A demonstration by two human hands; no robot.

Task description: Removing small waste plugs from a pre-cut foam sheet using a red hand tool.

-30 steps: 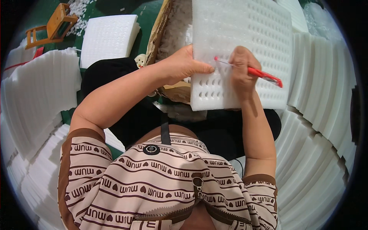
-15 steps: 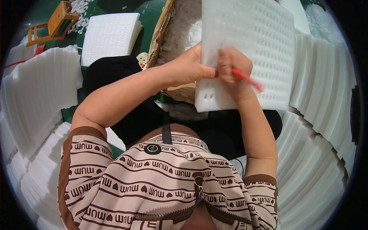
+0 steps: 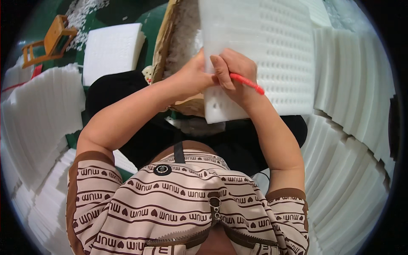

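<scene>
A thick white foam sheet (image 3: 282,51), dotted with rows of small round holes, stands tilted in front of me over my lap. My left hand (image 3: 191,78) grips its left edge, with the thumb on the near face and the other fingers hidden behind. Closed around a slim red-handled tool (image 3: 248,83), my right hand (image 3: 236,72) rests against the sheet's face near that same edge. The tool's red end sticks out past the little-finger side of the fist, while its working end is hidden. My left thumb meets the right hand's fingers.
Behind the sheet stands a cardboard box (image 3: 160,46) of white scraps. Stacked foam sheets rise at left (image 3: 40,114) and right (image 3: 350,80). A white foam block (image 3: 111,53) and a small wooden stool (image 3: 54,38) stand on the green floor, near scattered white bits (image 3: 83,21).
The whole scene has shifted slightly left in view. My right fist has moved closer to the sheet's left edge, and its motion blur is gone. My left hand keeps its grip.
</scene>
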